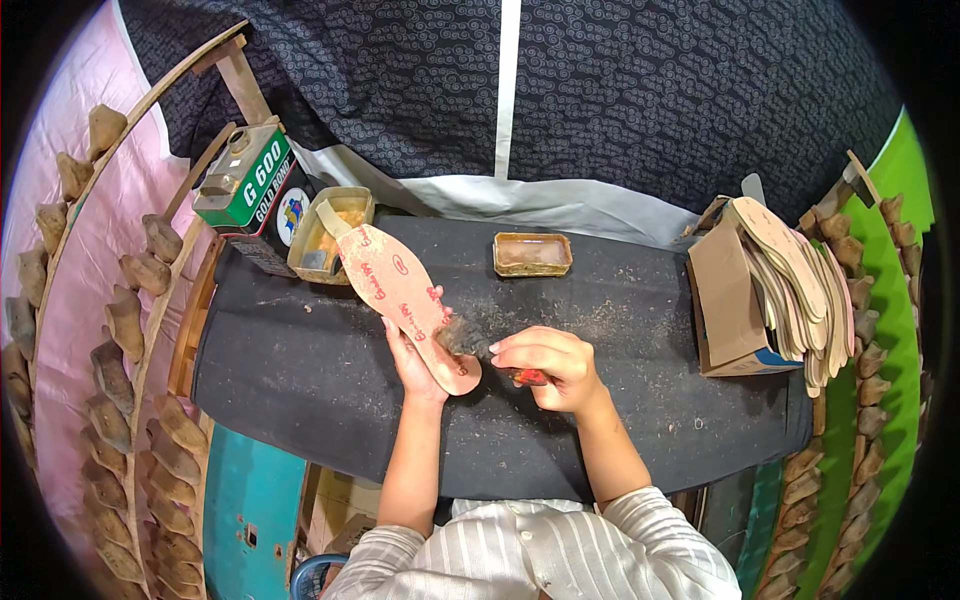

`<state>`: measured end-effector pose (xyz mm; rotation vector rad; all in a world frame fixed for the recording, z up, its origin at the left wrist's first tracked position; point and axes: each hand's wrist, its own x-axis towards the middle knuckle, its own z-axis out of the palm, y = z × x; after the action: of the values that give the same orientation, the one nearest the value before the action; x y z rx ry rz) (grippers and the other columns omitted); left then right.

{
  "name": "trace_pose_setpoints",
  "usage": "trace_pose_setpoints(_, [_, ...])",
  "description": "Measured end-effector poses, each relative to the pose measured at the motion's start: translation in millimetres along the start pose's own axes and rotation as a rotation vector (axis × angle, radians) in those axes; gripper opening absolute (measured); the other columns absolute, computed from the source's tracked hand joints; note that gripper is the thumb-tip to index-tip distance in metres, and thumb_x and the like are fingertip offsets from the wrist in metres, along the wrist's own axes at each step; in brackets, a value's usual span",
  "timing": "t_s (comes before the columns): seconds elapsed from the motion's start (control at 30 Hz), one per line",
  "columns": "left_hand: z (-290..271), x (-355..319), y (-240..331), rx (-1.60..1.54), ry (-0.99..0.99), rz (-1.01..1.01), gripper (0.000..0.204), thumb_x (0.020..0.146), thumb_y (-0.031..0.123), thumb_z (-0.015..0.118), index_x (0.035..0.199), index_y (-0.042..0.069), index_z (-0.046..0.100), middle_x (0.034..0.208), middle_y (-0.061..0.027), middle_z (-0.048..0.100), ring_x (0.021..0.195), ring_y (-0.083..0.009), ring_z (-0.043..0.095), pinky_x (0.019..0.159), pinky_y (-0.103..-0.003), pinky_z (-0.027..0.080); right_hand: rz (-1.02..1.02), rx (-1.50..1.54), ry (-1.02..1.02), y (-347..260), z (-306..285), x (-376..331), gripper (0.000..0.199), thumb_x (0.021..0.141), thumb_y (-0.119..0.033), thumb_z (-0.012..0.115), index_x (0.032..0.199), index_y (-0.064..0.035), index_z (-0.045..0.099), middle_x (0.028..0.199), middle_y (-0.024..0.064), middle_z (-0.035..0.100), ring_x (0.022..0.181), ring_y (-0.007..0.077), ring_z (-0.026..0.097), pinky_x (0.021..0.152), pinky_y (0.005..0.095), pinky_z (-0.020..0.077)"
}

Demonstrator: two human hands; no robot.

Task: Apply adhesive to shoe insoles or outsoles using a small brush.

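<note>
My left hand [410, 362] holds a pinkish-tan shoe insole [388, 278] up at a slant over the table, gripping its narrow part near the heel. Red handwriting and a small oval stamp mark its face. In my right hand [556, 368] is a brush [464, 337] with dark, matted bristles. A bit of red shows at its handle below my fingers. The bristles meet the insole's right edge near the heel; whether they press on its face is hard to tell. Beyond the insole's toe stands an open container [364, 192] with a yellowish-brown inside and a flat strip leaning in it.
A shallow tray [532, 270] lies mid-table on black cloth [620, 410] strewn with scraps. At left stands a green-and-black metal can [245, 185]. A cardboard box [722, 300] at right holds many insoles [790, 265]. Racks of shoe lasts [125, 320] flank both sides.
</note>
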<state>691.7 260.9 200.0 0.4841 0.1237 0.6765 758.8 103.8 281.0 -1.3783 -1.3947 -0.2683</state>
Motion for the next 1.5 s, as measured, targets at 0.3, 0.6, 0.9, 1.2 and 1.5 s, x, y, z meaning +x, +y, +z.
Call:
trace_pose_setpoints(0.3, [-6,4,2,-0.058,0.038,0.072,0.061,0.093,0.055,0.031,0.129,0.007,0.041,0.119,-0.01,0.053,0.086,-0.0189,0.056,0.076,-0.033,0.05,0.097,0.082,-0.161,-3,-9,-3,0.027,0.058,0.004,0.051,0.079,-0.002,0.067,0.078,0.0106,0.067,0.067,0.0237,0.065,0.062,0.0301,0.0531])
trace_pose_setpoints(0.6, [-5,3,2,0.011,0.071,0.099,0.065,0.091,0.058,0.031,0.129,0.007,0.041,0.12,-0.0083,0.053,0.086,-0.0183,0.055,0.078,-0.033,0.048,0.242,0.173,-0.266,-11,-15,2,0.031,0.056,0.007,0.047,0.079,-0.0017,0.066,0.078,0.0107,0.066,0.067,0.0239,0.065,0.06,0.0303,0.0526])
trace_pose_setpoints(0.9, [-6,4,2,-0.041,0.074,0.073,0.064,0.092,0.058,0.031,0.129,0.007,0.04,0.119,-0.0085,0.052,0.083,-0.0183,0.053,0.074,-0.032,0.048,0.102,0.047,-0.148,-7,-20,2,0.034,0.058,0.014,0.047,0.083,-0.0016,0.064,0.079,0.0108,0.065,0.067,0.0218,0.065,0.063,0.0294,0.0534])
trace_pose_setpoints(1.2, [0,2,3,-0.014,0.097,0.085,0.064,0.092,0.058,0.031,0.128,0.006,0.041,0.116,-0.0089,0.053,0.083,-0.0183,0.054,0.074,-0.032,0.049,0.195,0.167,-0.317,-11,-20,1,0.034,0.055,0.01,0.047,0.08,-0.0011,0.066,0.079,0.0106,0.067,0.069,0.023,0.066,0.063,0.0299,0.0536])
trace_pose_setpoints(1.5, [4,2,2,-0.004,0.127,0.088,0.063,0.092,0.057,0.033,0.126,0.004,0.042,0.111,-0.0085,0.054,0.081,-0.0178,0.055,0.072,-0.031,0.05,0.076,0.235,-0.302,-11,-9,2,0.037,0.053,0.013,0.044,0.081,0.0004,0.066,0.078,0.0104,0.066,0.064,0.0197,0.064,0.057,0.0275,0.0537])
